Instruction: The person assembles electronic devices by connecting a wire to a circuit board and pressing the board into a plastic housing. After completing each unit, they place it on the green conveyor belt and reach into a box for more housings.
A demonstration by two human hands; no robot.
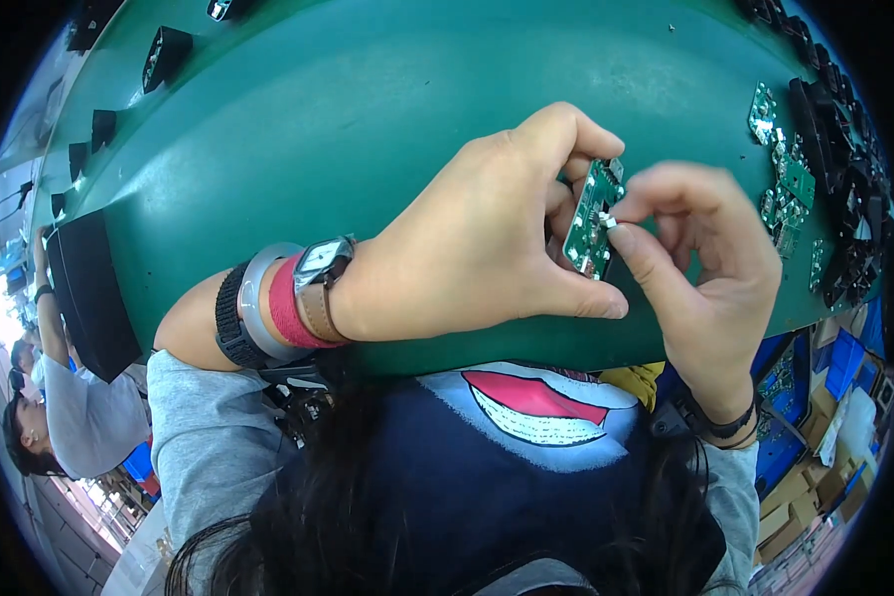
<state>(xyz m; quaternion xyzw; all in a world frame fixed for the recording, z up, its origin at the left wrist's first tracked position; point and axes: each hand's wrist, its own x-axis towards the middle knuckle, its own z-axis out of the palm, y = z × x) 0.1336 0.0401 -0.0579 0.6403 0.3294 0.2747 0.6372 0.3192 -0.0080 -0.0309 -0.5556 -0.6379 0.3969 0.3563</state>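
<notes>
My left hand is closed around a green circuit board, gripping it by its ends between thumb and fingers. The board is tilted on edge above the green table, its parts facing my right hand. My right hand pinches a small white connector between thumb and forefinger, right at the board's face. I cannot tell whether the connector is seated on the board. The right fingers are slightly blurred.
Several green circuit boards lie in a pile at the right, beside a row of black housings. A large black box-like part stands at the left edge, with smaller black housings beyond it. A co-worker is at the far left.
</notes>
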